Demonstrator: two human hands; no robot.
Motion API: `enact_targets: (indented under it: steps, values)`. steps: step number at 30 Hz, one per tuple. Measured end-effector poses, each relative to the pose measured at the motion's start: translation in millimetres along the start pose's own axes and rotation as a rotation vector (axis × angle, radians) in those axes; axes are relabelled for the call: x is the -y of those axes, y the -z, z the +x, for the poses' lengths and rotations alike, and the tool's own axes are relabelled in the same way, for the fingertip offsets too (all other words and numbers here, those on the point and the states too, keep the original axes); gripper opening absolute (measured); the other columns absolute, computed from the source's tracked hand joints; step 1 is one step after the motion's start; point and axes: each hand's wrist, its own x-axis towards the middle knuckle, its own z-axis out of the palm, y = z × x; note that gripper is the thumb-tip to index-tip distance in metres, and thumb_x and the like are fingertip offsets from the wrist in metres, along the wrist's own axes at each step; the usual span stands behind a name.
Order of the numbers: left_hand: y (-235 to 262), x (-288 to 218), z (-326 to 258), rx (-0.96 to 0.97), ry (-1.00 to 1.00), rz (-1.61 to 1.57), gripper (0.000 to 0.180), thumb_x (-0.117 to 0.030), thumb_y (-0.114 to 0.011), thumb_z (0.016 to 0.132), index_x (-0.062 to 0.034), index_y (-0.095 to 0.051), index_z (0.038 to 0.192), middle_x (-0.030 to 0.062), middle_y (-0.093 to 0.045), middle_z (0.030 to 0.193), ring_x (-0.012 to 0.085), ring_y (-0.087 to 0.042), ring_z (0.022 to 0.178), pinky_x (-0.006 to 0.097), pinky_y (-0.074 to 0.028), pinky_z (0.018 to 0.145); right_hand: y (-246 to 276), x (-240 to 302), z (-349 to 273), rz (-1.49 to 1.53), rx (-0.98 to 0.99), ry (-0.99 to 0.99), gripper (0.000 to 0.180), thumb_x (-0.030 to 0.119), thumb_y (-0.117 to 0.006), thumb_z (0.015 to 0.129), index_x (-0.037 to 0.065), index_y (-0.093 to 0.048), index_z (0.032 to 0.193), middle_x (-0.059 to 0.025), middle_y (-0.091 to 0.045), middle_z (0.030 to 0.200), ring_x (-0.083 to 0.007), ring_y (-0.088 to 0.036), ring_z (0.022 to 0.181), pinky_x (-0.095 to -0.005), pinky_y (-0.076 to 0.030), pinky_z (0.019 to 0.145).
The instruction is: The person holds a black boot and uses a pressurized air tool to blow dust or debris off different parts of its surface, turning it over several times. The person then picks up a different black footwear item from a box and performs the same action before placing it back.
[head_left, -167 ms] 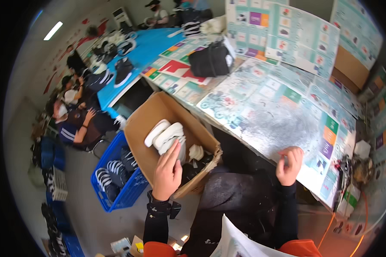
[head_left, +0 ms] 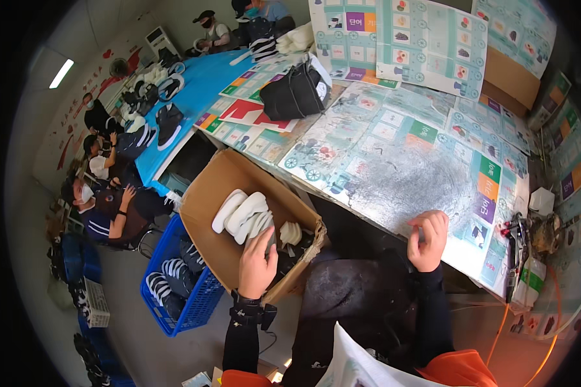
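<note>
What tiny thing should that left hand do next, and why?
Perhaps reach the bare, open left hand forward to the flat white sole-shaped pieces in the brown cardboard box: its fingers point toward them, and nothing shows in its grasp.

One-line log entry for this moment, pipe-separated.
left hand: over cardboard box, near white soles, contact unclear | right hand: at worktable edge | blue basket: striped shoes, beside box

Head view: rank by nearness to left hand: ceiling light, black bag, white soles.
Nearest to the left hand:
1. White soles: in the cardboard box, by the fingers.
2. Black bag: ahead, beyond the box.
3. Ceiling light: far upper left.
</note>
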Motion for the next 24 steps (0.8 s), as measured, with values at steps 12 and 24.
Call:
enact_targets:
  steps: [12,24]
  values:
    - [-93.2,149.0,296.4,-0.176,0.497,-0.536,0.076,-0.034,-0.086,0.089,0.0045,-0.052,0.145,0.0135,-0.071,0.124,0.0209,-0.066,0.107,0.04,-0.055,0.087,-2.1,5.6,0.8,0.024,-0.029,-0.008,0.018,-0.005,-0.06,0.067,0.002,-0.063,0.083,-0.0123,-0.062,0.085,-0.0336,-0.061,0.085,-0.0444,-0.045,0.088]
    - [-149.5,148.2,399.0,-0.225,0.621,-0.976,0.046,-0.012,-0.089,0.085,-0.0013,-0.064,0.122,0.0163,-0.071,0.119,0.0243,-0.067,0.11,0.04,-0.057,0.088,-4.4,-0.7,-1.2,-0.034,-0.026,-0.033,0.018,-0.003,-0.06,0.064,0.002,-0.062,0.081,-0.0112,-0.061,0.082,-0.0331,-0.061,0.082,-0.0441,-0.046,0.086]
